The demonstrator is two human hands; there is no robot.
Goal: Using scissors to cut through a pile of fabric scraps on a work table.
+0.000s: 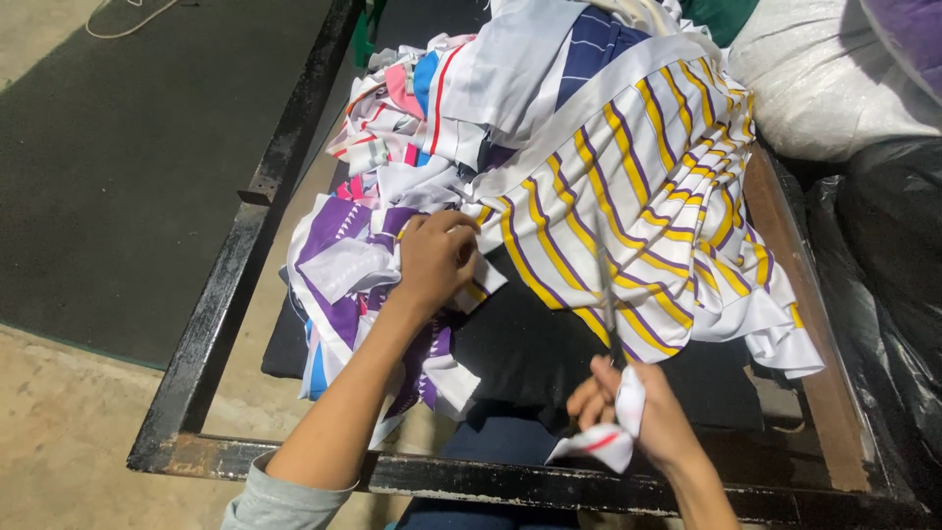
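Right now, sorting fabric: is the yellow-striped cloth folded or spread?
Spread: the yellow-striped cloth fans loosely over the pile, with no neat folds.

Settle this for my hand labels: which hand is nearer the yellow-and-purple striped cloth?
Left. The left hand rests at the striped cloth's near-left edge, seemingly touching it; the right hand is just below its hem, holding scissors.

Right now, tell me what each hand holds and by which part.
The right hand grips scissors by the handles, plus a white cloth scrap. The left hand pinches the striped fabric at its edge.
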